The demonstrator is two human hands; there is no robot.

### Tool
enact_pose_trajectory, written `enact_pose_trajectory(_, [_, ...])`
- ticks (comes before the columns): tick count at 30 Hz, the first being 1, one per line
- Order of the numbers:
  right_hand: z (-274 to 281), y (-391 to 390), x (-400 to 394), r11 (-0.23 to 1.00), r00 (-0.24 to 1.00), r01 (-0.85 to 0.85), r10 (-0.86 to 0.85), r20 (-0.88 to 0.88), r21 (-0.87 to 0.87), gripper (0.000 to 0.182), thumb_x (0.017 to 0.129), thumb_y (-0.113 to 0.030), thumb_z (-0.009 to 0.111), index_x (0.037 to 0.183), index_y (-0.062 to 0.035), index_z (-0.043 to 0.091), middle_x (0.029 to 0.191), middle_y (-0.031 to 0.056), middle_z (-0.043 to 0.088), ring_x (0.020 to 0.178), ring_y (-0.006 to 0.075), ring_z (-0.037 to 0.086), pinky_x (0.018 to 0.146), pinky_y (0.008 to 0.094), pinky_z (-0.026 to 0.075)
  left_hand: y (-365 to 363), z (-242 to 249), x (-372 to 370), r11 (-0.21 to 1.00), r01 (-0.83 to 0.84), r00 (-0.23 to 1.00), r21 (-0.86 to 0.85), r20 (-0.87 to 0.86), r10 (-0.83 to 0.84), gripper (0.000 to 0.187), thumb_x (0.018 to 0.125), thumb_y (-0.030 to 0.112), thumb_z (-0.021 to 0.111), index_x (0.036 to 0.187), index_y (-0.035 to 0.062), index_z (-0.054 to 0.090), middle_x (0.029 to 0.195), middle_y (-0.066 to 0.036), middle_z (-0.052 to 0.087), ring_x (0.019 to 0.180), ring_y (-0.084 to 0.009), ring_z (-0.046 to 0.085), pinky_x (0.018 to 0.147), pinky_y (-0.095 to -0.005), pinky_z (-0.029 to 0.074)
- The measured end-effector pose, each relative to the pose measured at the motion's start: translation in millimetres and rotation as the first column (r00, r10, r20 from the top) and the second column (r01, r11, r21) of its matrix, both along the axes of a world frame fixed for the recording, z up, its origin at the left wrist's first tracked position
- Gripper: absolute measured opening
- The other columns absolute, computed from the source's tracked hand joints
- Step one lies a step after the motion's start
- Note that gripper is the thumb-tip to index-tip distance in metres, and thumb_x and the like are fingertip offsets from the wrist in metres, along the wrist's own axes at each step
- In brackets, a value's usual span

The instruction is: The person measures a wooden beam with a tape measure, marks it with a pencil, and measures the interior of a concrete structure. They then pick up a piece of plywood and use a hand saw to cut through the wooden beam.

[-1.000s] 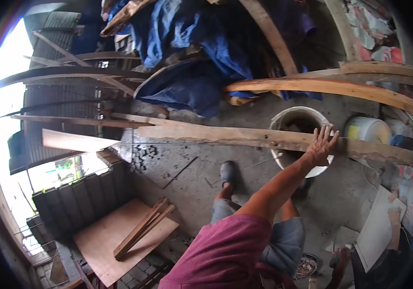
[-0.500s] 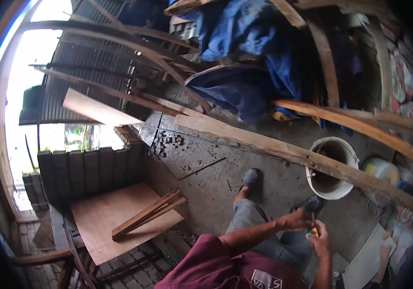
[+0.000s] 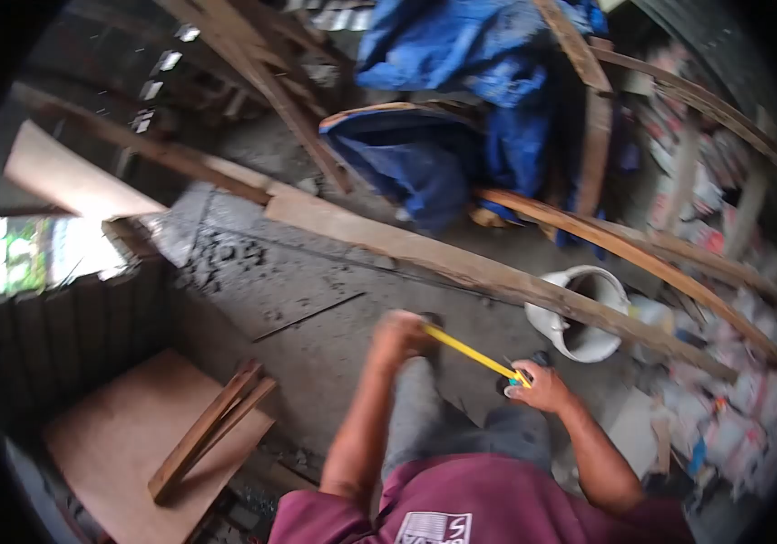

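A yellow tape measure (image 3: 472,350) is drawn out between my two hands, in front of my knees. My left hand (image 3: 397,337) is closed on the free end of the blade. The case, partly hidden by fingers, sits in my right hand (image 3: 542,390), with a bit of teal showing at its edge. The blade slopes down from left to right. Behind it a long wooden plank (image 3: 425,257) runs across, and my hands are apart from it.
A white bucket (image 3: 547,319) stands beyond the plank at the right. Two short wood pieces (image 3: 202,435) lie on a plywood sheet (image 3: 102,422) at the lower left. A blue tarp (image 3: 447,45) hangs at the back. Several sacks (image 3: 724,426) are piled on the right.
My hands were close together at the lower right. The left hand has moved left, drawing the yellow blade out of the case. The view has also turned.
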State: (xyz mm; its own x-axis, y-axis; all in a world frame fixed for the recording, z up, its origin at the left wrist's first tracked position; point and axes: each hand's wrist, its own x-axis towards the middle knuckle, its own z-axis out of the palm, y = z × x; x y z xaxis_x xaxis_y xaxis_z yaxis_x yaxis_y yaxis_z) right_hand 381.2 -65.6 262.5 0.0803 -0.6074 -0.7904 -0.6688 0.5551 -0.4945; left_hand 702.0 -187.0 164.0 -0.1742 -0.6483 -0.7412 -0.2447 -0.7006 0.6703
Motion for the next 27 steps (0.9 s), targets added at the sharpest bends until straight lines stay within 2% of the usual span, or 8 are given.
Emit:
enact_pose_trajectory(1, [5.3, 1.5, -8.1, 0.999, 0.999, -0.035, 0.035, -0.013, -0.006, 0.067, 0.077, -0.043, 0.079, 0.131, -0.0097, 0.058, 0.121, 0.0228, 0.065, 0.114, 0.0376, 0.062, 0.096, 0.0426, 0.050, -51.0, 12.8, 40.9, 0.760, 0.644, 0.661, -0.087, 0.564, -0.495, 0.006, 0.081, 0.011, 0.068, 0.084, 0.0061, 0.069, 0.077, -0.007, 0.063, 0.069, -0.0179, 0.057, 0.063, -0.0354, 0.047])
enact_pose_trajectory(2, [24.6, -3.6, -14.5, 0.998, 0.998, -0.038, 0.041, -0.050, 0.054, 0.064, 0.078, -0.039, 0.078, 0.132, -0.0113, 0.058, 0.123, 0.0222, 0.065, 0.115, 0.0371, 0.062, 0.097, 0.0427, 0.049, -56.1, -13.6, 92.4, 0.827, 0.400, 0.818, -0.394, 0.561, -0.128, 0.011, 0.087, 0.016, 0.066, 0.089, 0.0049, 0.067, 0.074, -0.004, 0.057, 0.068, -0.0178, 0.054, 0.061, -0.0338, 0.046])
enact_pose_trajectory(3, [21.6, 8.8, -33.3, 0.996, 0.994, -0.088, 0.089, -0.065, 0.019, 0.060, 0.080, -0.034, 0.076, 0.133, -0.0126, 0.059, 0.124, 0.0201, 0.064, 0.113, 0.0371, 0.062, 0.097, 0.0426, 0.049, -59.0, -85.3, 162.6, 0.875, -0.415, 0.909, -0.248, -0.069, 0.411, 0.011, 0.089, 0.013, 0.061, 0.092, 0.0029, 0.064, 0.081, -0.009, 0.062, 0.072, -0.0224, 0.059, 0.066, -0.0351, 0.049])
enact_pose_trajectory(4, [23.7, 20.3, -52.8, 0.993, 0.989, -0.113, 0.115, -0.094, 0.026, 0.059, 0.081, -0.032, 0.075, 0.133, -0.0122, 0.058, 0.120, 0.0201, 0.065, 0.110, 0.0367, 0.063, 0.095, 0.0424, 0.049, -90.5, -33.7, 179.3, 0.728, -0.686, 0.723, -0.014, -0.133, 0.678, 0.014, 0.094, 0.013, 0.057, 0.097, 0.0001, 0.061, 0.081, -0.010, 0.062, 0.070, -0.0209, 0.059, 0.062, -0.0324, 0.049])
enact_pose_trajectory(8, [35.2, 46.5, -100.9, 0.984, 0.967, -0.176, 0.168, -0.192, -0.026, 0.048, 0.086, -0.025, 0.070, 0.132, -0.0132, 0.061, 0.110, 0.0185, 0.065, 0.103, 0.0350, 0.062, 0.092, 0.0422, 0.049, -117.9, -84.3, 316.4, 0.584, -0.811, 0.577, 0.036, -0.120, 0.808, 0.027, 0.094, 0.027, 0.066, 0.103, 0.0018, 0.060, 0.097, -0.009, 0.064, 0.086, -0.0209, 0.064, 0.065, -0.0343, 0.053])
enact_pose_trajectory(17, [-64.3, -19.6, -69.5, 0.971, 0.952, -0.214, 0.182, -0.247, -0.109, 0.041, 0.088, -0.029, 0.064, 0.126, -0.0123, 0.065, 0.114, 0.0189, 0.066, 0.109, 0.0372, 0.061, 0.095, 0.0460, 0.049, 77.6, -5.9, 197.3, 0.965, -0.246, 0.911, 0.090, 0.361, 0.199, 0.060, 0.087, 0.035, 0.071, 0.133, 0.0032, 0.049, 0.093, -0.012, 0.063, 0.073, -0.0192, 0.065, 0.053, -0.0356, 0.053])
enact_pose_trajectory(20, [-93.5, -54.4, -51.2, 0.971, 0.959, -0.197, 0.162, -0.232, -0.138, 0.042, 0.088, -0.031, 0.061, 0.127, -0.0157, 0.065, 0.118, 0.0195, 0.065, 0.112, 0.0375, 0.060, 0.097, 0.0471, 0.048, 212.3, -14.8, 186.0, 0.923, 0.298, 0.751, 0.244, 0.537, -0.385, 0.056, 0.085, 0.037, 0.076, 0.120, -0.0028, 0.058, 0.110, -0.022, 0.069, 0.101, -0.0384, 0.064, 0.089, -0.0453, 0.050])
enact_pose_trajectory(27, [-95.8, -124.7, -7.7, 0.977, 0.941, -0.206, 0.181, -0.286, -0.061, 0.044, 0.088, -0.031, 0.061, 0.131, -0.0169, 0.063, 0.124, 0.0220, 0.062, 0.117, 0.0391, 0.059, 0.100, 0.0492, 0.046, 366.4, 50.7, 159.1, 0.726, -0.259, 0.903, 0.637, 0.426, -0.052, 0.083, 0.086, 0.036, 0.076, 0.147, -0.0038, 0.037, 0.116, -0.022, 0.066, 0.098, -0.0296, 0.068, 0.071, -0.0379, 0.057])
